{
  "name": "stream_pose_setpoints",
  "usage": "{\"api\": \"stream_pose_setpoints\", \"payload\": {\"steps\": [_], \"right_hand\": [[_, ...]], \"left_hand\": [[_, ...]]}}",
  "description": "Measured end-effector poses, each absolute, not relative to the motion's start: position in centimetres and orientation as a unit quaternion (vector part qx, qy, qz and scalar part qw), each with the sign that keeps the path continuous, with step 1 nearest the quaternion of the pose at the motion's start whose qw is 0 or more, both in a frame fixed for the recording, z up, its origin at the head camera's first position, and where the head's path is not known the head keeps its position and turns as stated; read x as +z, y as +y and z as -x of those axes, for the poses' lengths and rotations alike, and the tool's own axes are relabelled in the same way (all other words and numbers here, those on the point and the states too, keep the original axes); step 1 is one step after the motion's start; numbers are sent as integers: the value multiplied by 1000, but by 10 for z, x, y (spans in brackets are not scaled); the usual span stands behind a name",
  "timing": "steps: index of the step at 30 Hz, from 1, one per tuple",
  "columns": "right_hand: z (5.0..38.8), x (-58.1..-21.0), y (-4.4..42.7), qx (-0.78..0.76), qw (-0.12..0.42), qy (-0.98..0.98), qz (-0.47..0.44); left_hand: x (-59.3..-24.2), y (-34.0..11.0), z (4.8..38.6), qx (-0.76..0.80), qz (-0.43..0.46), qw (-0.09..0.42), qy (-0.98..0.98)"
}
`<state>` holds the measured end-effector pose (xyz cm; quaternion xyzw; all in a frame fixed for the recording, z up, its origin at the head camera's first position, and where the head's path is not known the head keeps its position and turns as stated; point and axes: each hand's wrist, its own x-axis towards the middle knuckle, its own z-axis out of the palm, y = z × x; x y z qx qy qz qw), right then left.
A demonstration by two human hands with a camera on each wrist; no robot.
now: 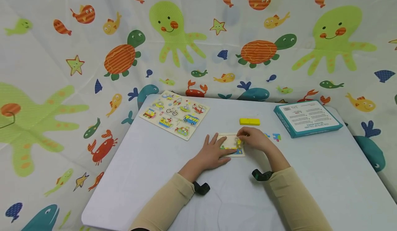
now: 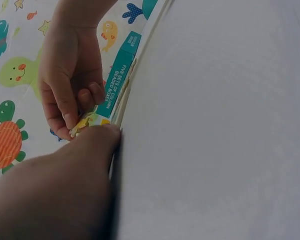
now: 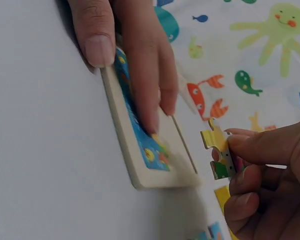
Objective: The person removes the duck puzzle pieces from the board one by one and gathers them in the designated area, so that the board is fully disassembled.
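Note:
A small wooden jigsaw tray [image 1: 228, 140] lies near the middle of the table, with blue joined pieces [image 3: 149, 150] along its near side. My left hand [image 1: 212, 153] rests on it, fingers spread, one fingertip touching the joined pieces and the thumb at the tray's near edge. Between thumb and fingers, my right hand [image 1: 255, 139] pinches a yellow jigsaw piece [image 3: 220, 150] with knobs and a green patch. In the right wrist view this piece is held just off the tray's right end, apart from the joined ones.
Loose jigsaw pieces [image 1: 276, 137] lie right of the right hand. Behind the tray is a yellow block [image 1: 249, 121]. A teal box [image 1: 310, 119] stands at the back right, and a board of vehicle pictures [image 1: 175, 115] at the back left. A printed cloth [image 1: 192, 24] hangs behind the table.

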<state>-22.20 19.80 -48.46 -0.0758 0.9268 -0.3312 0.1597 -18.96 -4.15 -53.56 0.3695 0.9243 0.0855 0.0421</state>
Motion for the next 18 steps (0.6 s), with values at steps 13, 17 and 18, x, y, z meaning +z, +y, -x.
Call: {"api": "stream_pose_setpoints", "payload": {"steps": [13,17,18], "right_hand": [[220,-472,260,-331,152,931,36],[215,-470,281,-338,156,928,23],[214,-470,285,-340,158,927,21]], "left_hand": [[-543,-43,194,105,-340,28,934],[-546,-44,197,119,-311,17,943],[-546,-44,197,120,-306,16,944]]}}
